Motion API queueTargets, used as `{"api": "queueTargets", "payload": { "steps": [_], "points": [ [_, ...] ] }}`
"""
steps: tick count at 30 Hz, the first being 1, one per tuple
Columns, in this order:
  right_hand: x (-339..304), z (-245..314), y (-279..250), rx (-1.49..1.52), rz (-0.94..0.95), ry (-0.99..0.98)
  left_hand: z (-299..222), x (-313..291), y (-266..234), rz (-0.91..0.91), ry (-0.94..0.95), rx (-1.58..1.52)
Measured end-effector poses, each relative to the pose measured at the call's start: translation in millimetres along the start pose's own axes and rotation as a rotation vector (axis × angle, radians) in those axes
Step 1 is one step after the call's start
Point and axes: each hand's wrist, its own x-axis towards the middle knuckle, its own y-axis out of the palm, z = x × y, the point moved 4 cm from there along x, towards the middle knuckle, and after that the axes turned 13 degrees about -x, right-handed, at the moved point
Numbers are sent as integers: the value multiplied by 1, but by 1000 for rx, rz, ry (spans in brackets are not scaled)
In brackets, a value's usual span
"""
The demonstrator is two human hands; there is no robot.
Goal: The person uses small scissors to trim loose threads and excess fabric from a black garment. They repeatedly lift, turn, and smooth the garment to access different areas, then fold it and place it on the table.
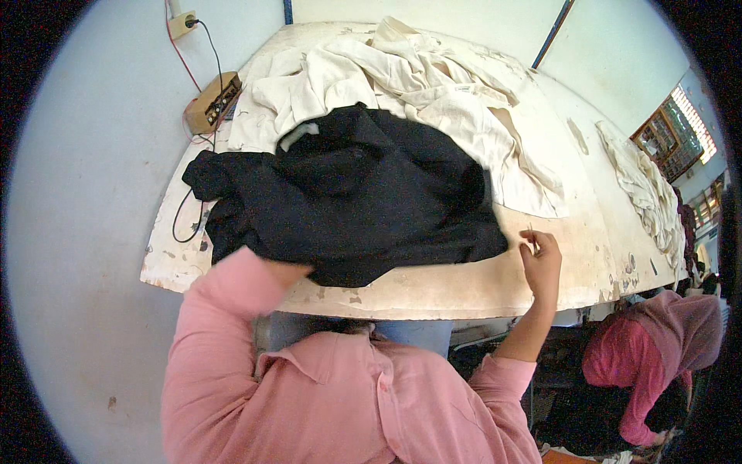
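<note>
A black garment (pixel 386 193) lies crumpled across the near part of the table, with a pale grey patch near its far left side. My left hand (pixel 290 272) is at the garment's near edge; its fingers are hidden by the cloth and the sleeve is smeared by motion. Off the garment's right corner, my right hand (pixel 543 255) is raised above the table, apart from the cloth. Its fingers are curled in a pinch, and a tiny thin thing shows at the fingertips, too small to name.
White garments (pixel 433 85) are heaped behind the black one on the stained table (pixel 572 286). A brown box with knobs (pixel 212 104) stands at the left edge, with cables up to a wall socket (pixel 182 25). More white cloth (pixel 645 185) lies far right. Another person (pixel 649 356) bends low at right.
</note>
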Motion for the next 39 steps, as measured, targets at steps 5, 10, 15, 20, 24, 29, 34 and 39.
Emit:
{"api": "queueTargets", "payload": {
  "steps": [5,10,15,20,24,29,34,39],
  "points": [
    [13,17,15,79,-90,41,-34,-105,8,416,264,-111],
    [38,112,9,138,-141,-210,-28,-134,-46,899,245,-1082],
    [84,153,45,65,-152,-279,6,-67,-109,190,-186,-972],
    [92,221,86,235,-111,-491,48,-29,-68,-339,-71,-362],
    [85,226,121,297,107,-398,79,-37,-69,-340,-119,-193],
    [48,241,105,674,66,-255,41,-73,-70,-460,124,-163],
    [-4,299,59,855,565,-830,40,-99,-44,42,-365,-958],
    [55,278,44,975,531,-388,60,-102,-51,-203,-546,-1189]
  ]
}}
